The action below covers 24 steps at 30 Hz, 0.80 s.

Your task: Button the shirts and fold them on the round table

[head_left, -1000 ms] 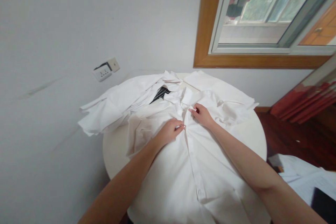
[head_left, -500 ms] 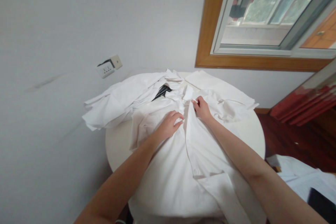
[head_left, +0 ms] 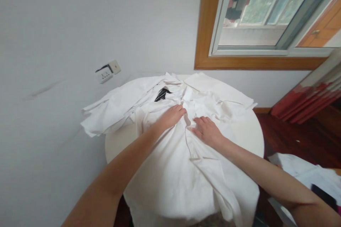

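Note:
A white button shirt [head_left: 170, 170] lies spread over a round white table [head_left: 250, 134], its lower part hanging off the near edge. My left hand [head_left: 172, 116] lies palm down on the shirt's chest just below the collar [head_left: 188, 94], fingers stretched out flat. My right hand [head_left: 206, 131] rests flat on the right front panel beside the button placket, fingers extended toward the left hand. Neither hand grips the cloth.
More white garments [head_left: 117, 108] are heaped at the table's far left, with a black striped piece [head_left: 161, 94] showing among them. A wall socket [head_left: 106, 72] sits on the white wall. A wood-framed window [head_left: 202, 42] is at the upper right. White cloth [head_left: 306, 177] lies lower right.
My right hand has let go of the pinched front edge and moved down to lie flat on the shirt. My left hand has slid up toward the collar and flattened.

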Available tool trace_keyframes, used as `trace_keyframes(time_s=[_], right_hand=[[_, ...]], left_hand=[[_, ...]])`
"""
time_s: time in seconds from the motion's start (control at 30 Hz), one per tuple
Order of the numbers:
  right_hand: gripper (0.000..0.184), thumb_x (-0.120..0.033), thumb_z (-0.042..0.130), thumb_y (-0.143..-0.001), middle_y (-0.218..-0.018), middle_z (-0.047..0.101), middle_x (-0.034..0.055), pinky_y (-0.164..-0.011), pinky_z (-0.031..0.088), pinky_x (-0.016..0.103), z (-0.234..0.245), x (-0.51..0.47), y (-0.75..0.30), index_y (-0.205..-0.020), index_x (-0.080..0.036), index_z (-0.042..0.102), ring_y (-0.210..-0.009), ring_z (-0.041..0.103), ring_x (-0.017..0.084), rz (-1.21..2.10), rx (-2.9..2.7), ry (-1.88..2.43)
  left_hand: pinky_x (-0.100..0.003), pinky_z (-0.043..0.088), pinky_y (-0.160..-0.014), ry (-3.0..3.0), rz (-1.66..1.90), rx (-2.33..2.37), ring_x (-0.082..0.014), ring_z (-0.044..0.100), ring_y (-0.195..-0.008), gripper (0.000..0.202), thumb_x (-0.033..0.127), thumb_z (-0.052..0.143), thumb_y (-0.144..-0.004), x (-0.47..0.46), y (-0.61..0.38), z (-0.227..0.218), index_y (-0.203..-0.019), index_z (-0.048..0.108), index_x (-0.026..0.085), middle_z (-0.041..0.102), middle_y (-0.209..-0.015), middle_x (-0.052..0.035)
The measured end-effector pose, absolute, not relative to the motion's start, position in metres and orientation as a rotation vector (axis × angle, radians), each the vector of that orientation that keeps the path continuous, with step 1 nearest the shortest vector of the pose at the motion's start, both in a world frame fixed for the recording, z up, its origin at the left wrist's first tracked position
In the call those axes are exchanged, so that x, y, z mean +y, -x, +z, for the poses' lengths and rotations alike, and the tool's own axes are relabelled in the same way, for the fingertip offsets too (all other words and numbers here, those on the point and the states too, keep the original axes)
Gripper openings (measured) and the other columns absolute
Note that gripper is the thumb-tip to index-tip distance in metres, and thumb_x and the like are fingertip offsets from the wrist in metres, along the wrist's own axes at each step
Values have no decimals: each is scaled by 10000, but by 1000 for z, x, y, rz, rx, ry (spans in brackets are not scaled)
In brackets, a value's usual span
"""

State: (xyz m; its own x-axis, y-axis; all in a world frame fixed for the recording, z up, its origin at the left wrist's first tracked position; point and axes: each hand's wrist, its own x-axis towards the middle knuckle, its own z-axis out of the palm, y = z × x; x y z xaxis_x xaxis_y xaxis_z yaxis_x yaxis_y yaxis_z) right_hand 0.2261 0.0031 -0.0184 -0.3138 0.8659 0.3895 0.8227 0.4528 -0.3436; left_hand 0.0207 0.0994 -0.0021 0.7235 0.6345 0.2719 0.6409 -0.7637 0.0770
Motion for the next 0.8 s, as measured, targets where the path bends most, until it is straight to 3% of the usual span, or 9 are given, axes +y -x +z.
trace_keyframes(time_s=[0.13,0.3,0.47,0.6,0.8], right_hand=[[245,-388,535,-896,-998,590,116,-825,395,394,-32,5,-228,-1049,-213,611,-956,499,272,57,-2208,1412],[172,-311,476,-925,-876,554,84,-765,401,358,-34,11,-229,-892,-203,605,-846,495,232,101,-2207,1367],[211,-291,366,-964,-860,541,76,-744,410,347,-30,6,-227,-880,-208,541,-815,498,226,107,-2124,1369],[242,-292,315,-977,-857,556,90,-747,406,339,-31,5,-225,-861,-207,510,-830,514,234,30,-2093,1403],[282,-342,256,-1000,-762,633,59,-585,339,281,-31,5,-222,-981,-198,497,-693,589,203,93,-2095,1591]], left_hand=[[-361,410,-802,2776,-346,-1149,-234,529,-902,188,84,473,-853,84,-29,7,-936,620,167,570,-959,-105],[-413,410,-838,2702,-517,-1298,-277,510,-981,157,148,457,-880,29,-37,22,-915,608,171,579,-1010,-126],[-332,449,-851,2902,-930,-1587,-195,582,-940,239,128,349,-916,6,-31,-7,-1079,507,201,629,-987,-77],[-273,472,-789,3090,-1277,-1758,-157,629,-883,154,221,392,-926,17,-19,-26,-1057,473,215,665,-970,-41],[-258,453,-806,3282,-1039,-1632,-163,617,-883,216,290,409,-917,21,-15,-20,-1031,573,208,678,-962,-23]])
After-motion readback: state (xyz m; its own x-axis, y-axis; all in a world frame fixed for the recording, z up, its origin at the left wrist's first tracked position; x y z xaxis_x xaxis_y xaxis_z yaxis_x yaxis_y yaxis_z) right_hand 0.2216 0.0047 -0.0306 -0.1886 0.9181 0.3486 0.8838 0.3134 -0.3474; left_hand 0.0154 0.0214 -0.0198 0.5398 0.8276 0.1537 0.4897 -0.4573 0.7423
